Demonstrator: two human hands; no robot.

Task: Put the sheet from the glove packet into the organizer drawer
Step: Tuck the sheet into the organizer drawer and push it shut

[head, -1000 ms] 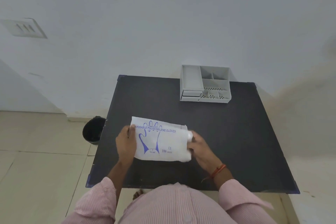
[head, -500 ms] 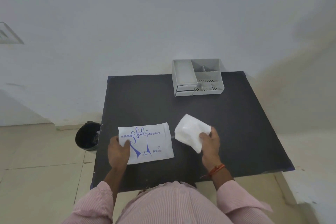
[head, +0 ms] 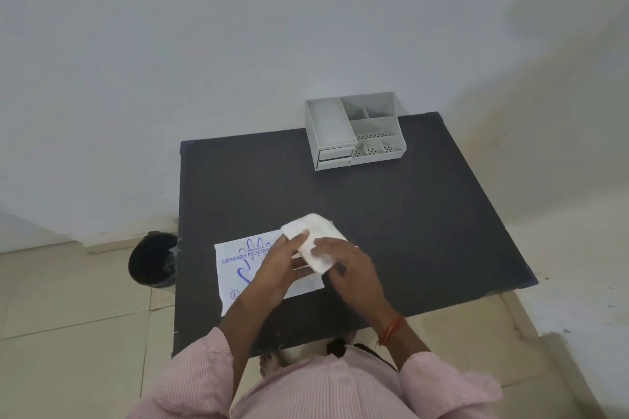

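Observation:
A white glove packet with blue print lies flat on the black table, near its front left. Above the packet's right end both my hands hold a white folded sheet. My left hand pinches the sheet's left edge with its fingertips. My right hand grips the sheet from the right and underneath. A grey plastic organizer with several open compartments stands at the table's far edge. Its small drawer sits in the lower left front and looks pushed in.
A black waste bin stands on the tiled floor left of the table. A pale wall rises right behind the organizer. The table's front edge is close to my body.
The sheet came out of the packet in my right hand. My left hand let go of the packet and moved right to take the sheet's left edge. The camera view shifted.

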